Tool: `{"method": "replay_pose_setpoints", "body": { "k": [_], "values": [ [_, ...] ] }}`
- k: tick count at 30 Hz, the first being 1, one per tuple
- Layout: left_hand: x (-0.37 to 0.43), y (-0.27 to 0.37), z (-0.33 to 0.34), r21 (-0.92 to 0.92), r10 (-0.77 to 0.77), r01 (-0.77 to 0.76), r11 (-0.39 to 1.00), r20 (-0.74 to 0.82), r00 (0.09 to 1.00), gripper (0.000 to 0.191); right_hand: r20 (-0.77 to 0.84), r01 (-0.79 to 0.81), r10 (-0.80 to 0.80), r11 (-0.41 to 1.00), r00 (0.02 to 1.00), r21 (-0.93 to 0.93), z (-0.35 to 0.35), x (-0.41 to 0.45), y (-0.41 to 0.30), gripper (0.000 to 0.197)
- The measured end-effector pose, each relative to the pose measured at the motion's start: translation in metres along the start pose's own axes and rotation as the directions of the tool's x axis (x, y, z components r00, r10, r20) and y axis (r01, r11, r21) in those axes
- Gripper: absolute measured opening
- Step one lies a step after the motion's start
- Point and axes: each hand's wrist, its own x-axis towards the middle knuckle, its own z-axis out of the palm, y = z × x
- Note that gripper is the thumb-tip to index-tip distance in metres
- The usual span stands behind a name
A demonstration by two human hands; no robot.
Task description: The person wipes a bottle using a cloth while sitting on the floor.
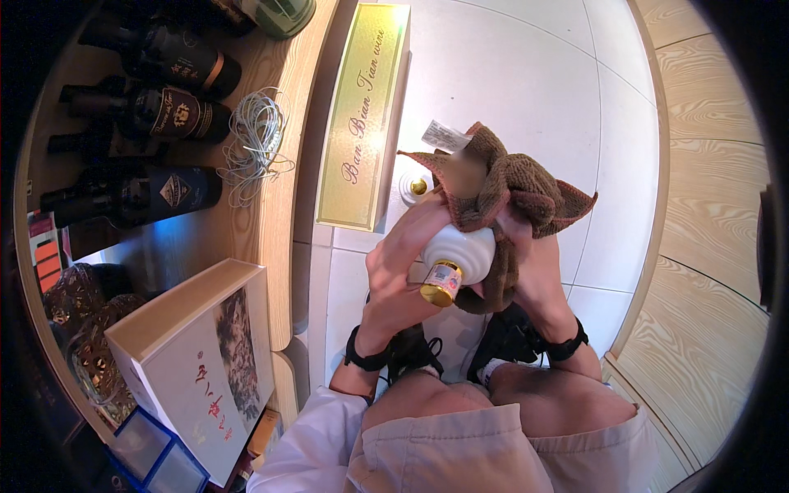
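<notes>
My left hand (397,265) is closed around a white ceramic bottle (465,249) with a ringed shoulder. Its gold cap (439,294) carries a printed sticker and points toward me, so the bottle is tilted. My right hand (536,265) grips a bunched brown towel (530,185) with a reddish hem and a white tag. The towel lies against the bottle's far end and right side, hiding its lower body and some of my fingers. Just beyond my left hand, a second white ringed piece with a gold top (414,185) is on the floor, partly covered from view.
A long gold box (363,117) bearing writing lies on the tiled floor (524,74). Left, a wooden shelf (277,234) holds several dark wine bottles (179,117), a coiled pale cord (256,145), a white box (191,370) and a blue-edged container (160,453). Wooden panels (709,215) stand right.
</notes>
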Motion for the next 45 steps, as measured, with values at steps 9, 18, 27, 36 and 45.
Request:
{"method": "replay_pose_setpoints", "body": {
  "k": [9,18,27,36,45],
  "values": [
    [0.007,0.013,0.002,-0.139,-0.061,0.055,0.989,-0.04,0.997,0.064,-0.11,-0.081,0.111,0.965,0.988,0.251,0.001,0.002,0.011,0.028],
    [0.006,0.003,0.002,-0.201,0.015,-0.006,0.98,0.041,0.999,0.079,-0.156,-0.09,0.164,0.912,0.974,0.4,0.001,0.002,0.016,0.024],
    [0.007,0.0,0.004,-0.407,-0.021,0.032,0.913,0.031,0.999,0.07,-0.141,-0.107,0.204,0.857,0.969,0.504,0.0,0.004,0.016,0.025],
    [0.009,-0.001,0.001,-0.415,-0.001,0.055,0.908,0.129,0.992,0.073,-0.083,-0.183,0.299,0.757,0.951,0.628,-0.003,0.006,0.017,0.03],
    [0.006,0.002,0.001,-0.696,-0.137,0.221,0.683,0.176,0.975,0.078,0.077,-0.343,0.414,0.62,0.907,0.705,-0.002,0.008,0.019,0.036]
  ]
}}
